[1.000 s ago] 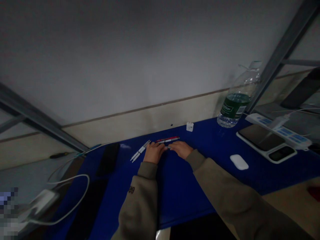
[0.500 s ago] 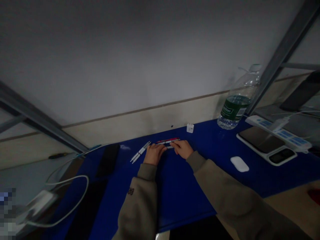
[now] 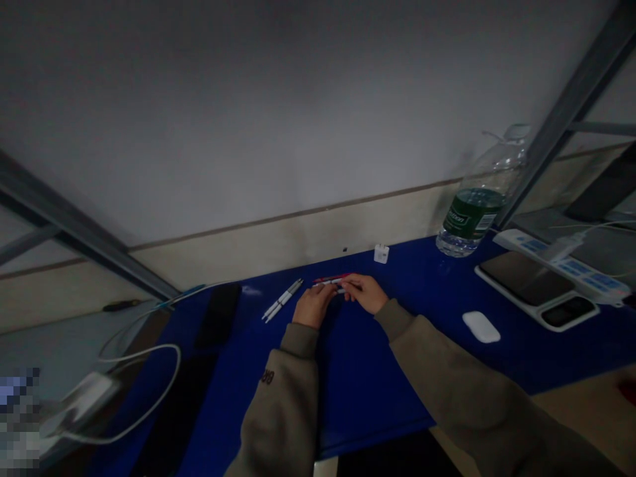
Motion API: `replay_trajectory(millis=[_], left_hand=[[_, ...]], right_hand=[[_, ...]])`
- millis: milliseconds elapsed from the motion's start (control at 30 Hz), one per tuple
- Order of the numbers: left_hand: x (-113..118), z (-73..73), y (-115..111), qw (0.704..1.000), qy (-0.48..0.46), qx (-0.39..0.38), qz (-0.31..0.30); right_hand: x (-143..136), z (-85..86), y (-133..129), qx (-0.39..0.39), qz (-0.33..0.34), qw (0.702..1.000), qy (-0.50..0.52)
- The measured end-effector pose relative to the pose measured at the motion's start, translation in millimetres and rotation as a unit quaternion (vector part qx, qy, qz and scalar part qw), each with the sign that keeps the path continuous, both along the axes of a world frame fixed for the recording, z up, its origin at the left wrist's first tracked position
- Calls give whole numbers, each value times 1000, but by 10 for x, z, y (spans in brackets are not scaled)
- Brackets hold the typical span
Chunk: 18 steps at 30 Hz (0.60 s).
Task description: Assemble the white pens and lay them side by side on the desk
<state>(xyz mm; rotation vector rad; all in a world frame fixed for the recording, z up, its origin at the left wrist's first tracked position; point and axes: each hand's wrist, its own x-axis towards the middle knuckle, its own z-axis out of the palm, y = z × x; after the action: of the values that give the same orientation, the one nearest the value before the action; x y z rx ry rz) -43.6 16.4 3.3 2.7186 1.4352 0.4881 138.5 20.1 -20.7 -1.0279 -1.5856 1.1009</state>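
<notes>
My left hand [image 3: 314, 307] and my right hand [image 3: 366, 293] meet over the blue tabletop [image 3: 365, 377], fingers closed in pinches. Between their fingertips shows a short stretch of a slim white pen [image 3: 340, 291], mostly covered by the fingers. Just behind them lie a red pen [image 3: 328, 277] and another white pen [image 3: 322, 283], both partly hidden by my hands. Left of my left hand, two white pens [image 3: 282, 300] rest side by side at a slant.
A white charger plug [image 3: 381, 254] sits near the wall. Rightward are a large water bottle [image 3: 470, 222], a white rounded case [image 3: 481, 326], a digital scale [image 3: 527, 281] and a power strip [image 3: 571, 265]. At left lie a dark phone-like slab [image 3: 217, 315] and a white cable [image 3: 173, 371].
The view has shifted slightly, so everything sits a little further right. My fingertips have drawn closer together, and my right hand covers more of the red pen.
</notes>
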Motion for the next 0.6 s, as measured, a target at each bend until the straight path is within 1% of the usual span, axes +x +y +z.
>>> replay_trajectory(millis=[100, 167, 200, 300, 367, 433, 533, 600], left_hand=[[4, -8, -6, 999, -12, -38, 25], [8, 9, -27, 998, -15, -52, 39], [12, 24, -41, 997, -12, -57, 44], [26, 74, -83, 996, 10, -69, 53], [31, 98, -96, 995, 31, -77, 58], [30, 106, -95, 993, 49, -84, 74], [25, 101, -86, 990, 56, -88, 93], [27, 96, -84, 991, 51, -84, 88]], right_hand=[[33, 67, -33, 52, -4, 999, -15], [48, 109, -57, 68, 2, 997, -38], [49, 117, -62, 62, -1, 997, -36], [33, 83, -43, 1, 3, 1000, -10], [24, 42, -19, -13, 8, 1000, 8], [28, 20, -4, 13, 3, 1000, 12], [48, 33, -9, 66, -17, 998, -14], [56, 49, -20, 66, -24, 997, -28]])
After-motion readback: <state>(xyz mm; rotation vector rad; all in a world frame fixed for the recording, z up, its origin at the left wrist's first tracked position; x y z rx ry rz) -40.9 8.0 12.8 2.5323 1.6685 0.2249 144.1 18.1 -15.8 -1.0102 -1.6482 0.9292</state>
